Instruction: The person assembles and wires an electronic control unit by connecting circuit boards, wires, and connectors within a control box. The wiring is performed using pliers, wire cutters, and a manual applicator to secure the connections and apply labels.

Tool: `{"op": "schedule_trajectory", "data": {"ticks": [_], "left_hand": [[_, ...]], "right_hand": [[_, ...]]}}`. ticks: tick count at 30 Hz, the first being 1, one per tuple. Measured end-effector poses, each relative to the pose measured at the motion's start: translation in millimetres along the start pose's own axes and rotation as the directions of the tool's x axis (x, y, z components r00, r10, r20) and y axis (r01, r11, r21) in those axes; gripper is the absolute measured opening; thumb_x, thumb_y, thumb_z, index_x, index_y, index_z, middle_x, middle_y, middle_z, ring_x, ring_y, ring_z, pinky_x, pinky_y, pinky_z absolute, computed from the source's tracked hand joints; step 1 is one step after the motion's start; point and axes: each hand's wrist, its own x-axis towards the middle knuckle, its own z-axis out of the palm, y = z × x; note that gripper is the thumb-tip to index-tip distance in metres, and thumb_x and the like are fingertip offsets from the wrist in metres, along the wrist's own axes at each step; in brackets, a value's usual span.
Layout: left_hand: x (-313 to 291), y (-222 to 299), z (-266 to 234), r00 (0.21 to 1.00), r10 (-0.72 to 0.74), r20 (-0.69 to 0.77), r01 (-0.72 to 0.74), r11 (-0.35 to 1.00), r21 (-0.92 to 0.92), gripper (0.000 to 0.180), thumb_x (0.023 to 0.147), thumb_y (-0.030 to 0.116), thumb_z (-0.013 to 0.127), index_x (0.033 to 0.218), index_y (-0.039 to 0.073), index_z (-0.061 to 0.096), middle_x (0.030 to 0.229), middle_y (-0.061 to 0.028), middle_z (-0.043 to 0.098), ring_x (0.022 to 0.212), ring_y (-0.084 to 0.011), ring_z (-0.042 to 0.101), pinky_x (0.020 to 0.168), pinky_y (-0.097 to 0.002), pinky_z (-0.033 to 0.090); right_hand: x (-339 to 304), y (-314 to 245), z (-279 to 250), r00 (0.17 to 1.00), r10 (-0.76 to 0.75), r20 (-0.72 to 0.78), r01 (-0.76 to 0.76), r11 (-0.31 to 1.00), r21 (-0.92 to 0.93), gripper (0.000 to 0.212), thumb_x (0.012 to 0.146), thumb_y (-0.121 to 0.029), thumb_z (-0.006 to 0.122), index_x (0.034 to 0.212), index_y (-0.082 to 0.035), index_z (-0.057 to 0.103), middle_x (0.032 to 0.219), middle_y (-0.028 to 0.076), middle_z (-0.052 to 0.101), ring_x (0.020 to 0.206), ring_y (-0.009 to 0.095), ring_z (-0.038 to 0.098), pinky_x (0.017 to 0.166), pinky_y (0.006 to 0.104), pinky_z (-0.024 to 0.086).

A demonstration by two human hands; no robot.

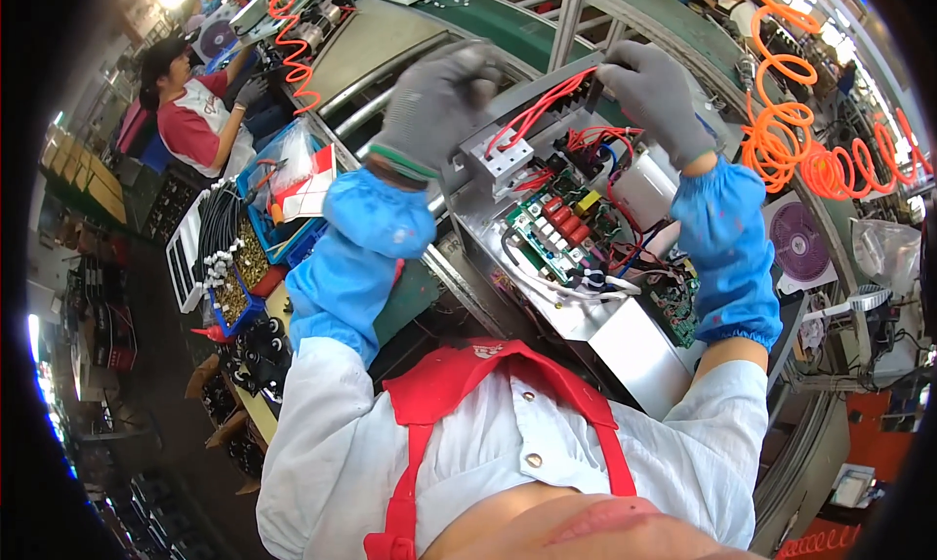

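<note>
An opened metal machine housing (625,350) stands in front of me, with a green circuit board (551,228) inside. A white cylinder (646,189) lies beside the board among red and blue wires. Thick red wires (547,101) run from a pale terminal block (501,160) up to a grey metal panel (535,93) at the far end. My left hand (434,106), in a grey glove, is raised by the panel's left side, fingers curled, tips blurred; anything in them is hidden. My right hand (659,97), gloved too, pinches the panel's right corner, near the red wire ends.
On my left are a blue bin (234,301) of small metal parts, black cables (217,233) and a blue tool tray (268,194). A co-worker (190,111) sits at the far left. Orange coiled hoses (781,121) hang at the right, above a purple fan (800,240).
</note>
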Motion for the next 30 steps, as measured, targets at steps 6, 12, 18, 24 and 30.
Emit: {"op": "schedule_trajectory", "data": {"ticks": [6, 12, 18, 24, 30], "left_hand": [[18, 6, -29, 0.941, -0.25, -0.229, 0.231, 0.967, -0.109, 0.019, 0.095, 0.01, 0.051, 0.104, -0.006, 0.054, 0.092, -0.012, 0.06, 0.078, -0.0157, 0.059, 0.058, -0.0223, 0.051], [15, 5, -25, 0.935, -0.279, -0.221, 0.263, 0.96, -0.096, 0.018, 0.095, 0.009, 0.052, 0.103, -0.007, 0.053, 0.088, -0.0112, 0.059, 0.07, -0.0149, 0.058, 0.053, -0.0222, 0.049], [14, 4, -12, 0.924, -0.247, -0.291, 0.254, 0.967, -0.014, 0.019, 0.095, 0.011, 0.054, 0.105, -0.005, 0.053, 0.089, -0.0105, 0.058, 0.07, -0.0139, 0.056, 0.052, -0.0214, 0.047], [4, 3, -6, 0.988, -0.099, -0.12, 0.123, 0.968, 0.218, 0.021, 0.092, 0.013, 0.056, 0.107, -0.001, 0.056, 0.092, -0.009, 0.062, 0.073, -0.0132, 0.058, 0.059, -0.0212, 0.047], [8, 13, -1, 0.951, -0.199, -0.235, 0.254, 0.939, 0.233, 0.019, 0.091, 0.015, 0.058, 0.105, 0.001, 0.057, 0.086, -0.0057, 0.061, 0.067, -0.0086, 0.056, 0.05, -0.0194, 0.045]], "right_hand": [[14, 73, 52, 0.853, 0.356, 0.38, -0.435, 0.889, 0.143, 0.03, 0.077, -0.024, 0.063, 0.099, -0.004, 0.069, 0.085, 0.017, 0.068, 0.081, 0.03, 0.066, 0.076, 0.0363, 0.051], [22, 95, 70, 0.852, 0.388, 0.352, -0.468, 0.865, 0.179, 0.038, 0.075, -0.03, 0.069, 0.106, -0.008, 0.071, 0.092, 0.016, 0.07, 0.083, 0.028, 0.067, 0.078, 0.0363, 0.05], [22, 100, 62, 0.847, 0.453, 0.278, -0.435, 0.891, -0.13, 0.039, 0.076, -0.036, 0.07, 0.097, -0.005, 0.072, 0.088, 0.014, 0.071, 0.08, 0.025, 0.068, 0.073, 0.0354, 0.051], [33, 91, 85, 0.842, 0.162, 0.515, 0.029, 0.939, -0.342, 0.017, 0.08, -0.022, 0.064, 0.082, -0.008, 0.073, 0.08, 0.01, 0.072, 0.071, 0.023, 0.07, 0.065, 0.0335, 0.055], [21, 67, 57, 0.793, 0.484, 0.37, -0.467, 0.873, -0.141, 0.027, 0.085, -0.029, 0.061, 0.096, -0.007, 0.071, 0.093, 0.014, 0.071, 0.085, 0.031, 0.069, 0.073, 0.0413, 0.054]]}}
